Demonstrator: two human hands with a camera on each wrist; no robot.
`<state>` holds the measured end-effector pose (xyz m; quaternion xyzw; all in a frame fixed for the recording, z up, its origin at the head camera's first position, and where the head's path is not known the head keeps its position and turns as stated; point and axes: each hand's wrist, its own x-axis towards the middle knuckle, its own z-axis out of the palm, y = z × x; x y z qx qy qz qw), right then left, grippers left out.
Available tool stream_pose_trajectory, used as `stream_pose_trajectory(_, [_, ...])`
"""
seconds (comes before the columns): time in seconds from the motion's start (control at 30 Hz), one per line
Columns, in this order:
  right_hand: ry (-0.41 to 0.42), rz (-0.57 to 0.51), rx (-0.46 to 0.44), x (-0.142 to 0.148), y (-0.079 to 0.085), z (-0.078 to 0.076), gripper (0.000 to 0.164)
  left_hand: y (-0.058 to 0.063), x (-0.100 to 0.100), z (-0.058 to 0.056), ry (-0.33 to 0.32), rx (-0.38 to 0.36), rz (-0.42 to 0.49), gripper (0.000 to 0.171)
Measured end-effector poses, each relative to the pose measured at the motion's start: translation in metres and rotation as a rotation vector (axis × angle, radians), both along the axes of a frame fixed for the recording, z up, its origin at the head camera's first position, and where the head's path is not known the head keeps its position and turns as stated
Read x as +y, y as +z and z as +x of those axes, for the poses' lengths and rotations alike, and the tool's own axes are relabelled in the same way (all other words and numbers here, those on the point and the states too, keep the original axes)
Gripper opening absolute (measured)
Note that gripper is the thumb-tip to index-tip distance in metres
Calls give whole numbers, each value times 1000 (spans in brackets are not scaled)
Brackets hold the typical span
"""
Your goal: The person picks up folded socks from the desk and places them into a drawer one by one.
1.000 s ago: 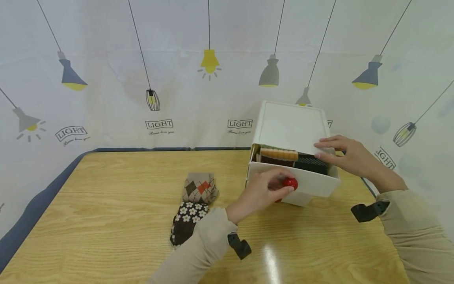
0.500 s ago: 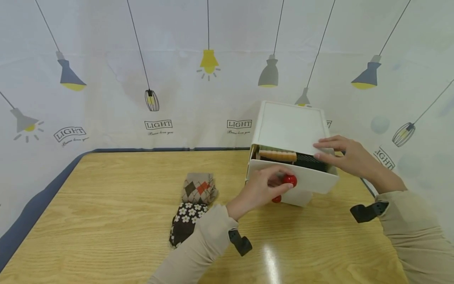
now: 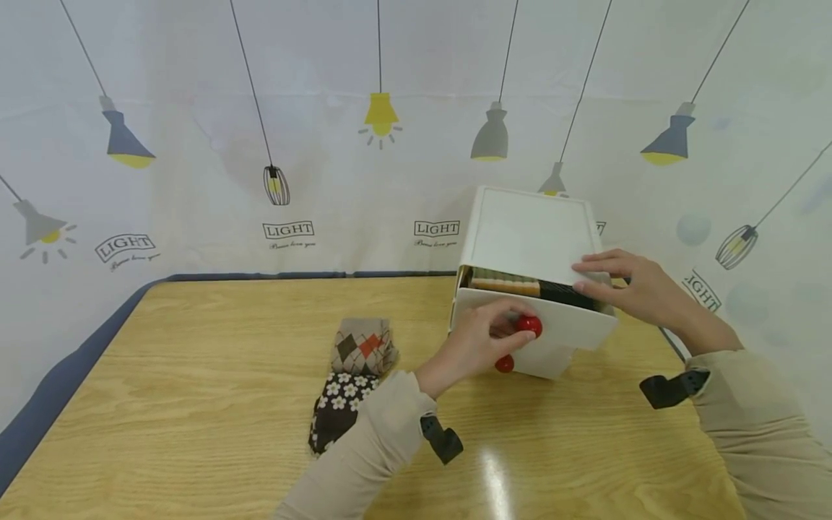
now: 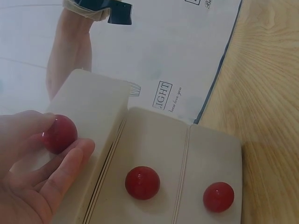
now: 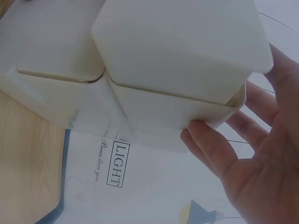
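A white drawer cabinet [image 3: 533, 227] stands on the table at the right in the head view. Its top drawer [image 3: 575, 328] is partly out, with folded striped fabric [image 3: 505, 281] and black fabric [image 3: 564, 293] inside. My left hand [image 3: 477, 339] pinches the round red knob [image 3: 529, 326] on that drawer's front. Two lower red knobs [image 4: 142, 182] show in the left wrist view, on drawers that look closed. My right hand [image 3: 640, 285] rests on the cabinet's top at its front right edge, fingers mostly straight; the right wrist view shows fingertips touching the cabinet wall [image 5: 163, 109].
Left of the cabinet lie folded socks on the wooden table [image 3: 195, 375]: a beige argyle pair [image 3: 362, 345] and a dark brown flowered pair [image 3: 341, 408], partly behind my left sleeve. A curtain [image 3: 214, 137] printed with lamps hangs behind the table.
The top drawer has slid a little inward, narrowing the gap over its contents. My left hand moves with the knob. My right hand keeps its place on the cabinet.
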<state>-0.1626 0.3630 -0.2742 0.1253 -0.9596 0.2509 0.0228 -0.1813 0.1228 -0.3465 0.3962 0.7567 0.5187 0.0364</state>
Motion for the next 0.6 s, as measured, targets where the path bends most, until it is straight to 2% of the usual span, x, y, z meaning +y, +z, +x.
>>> stream_pose_trajectory(0.3, [9, -12, 24, 0, 0, 1, 44, -1, 4, -7, 5, -48, 12, 23])
stream_pose_trajectory(0.6, [-1, -25, -3, 0, 1, 1, 46, -3, 10, -16, 33, -33, 13, 23])
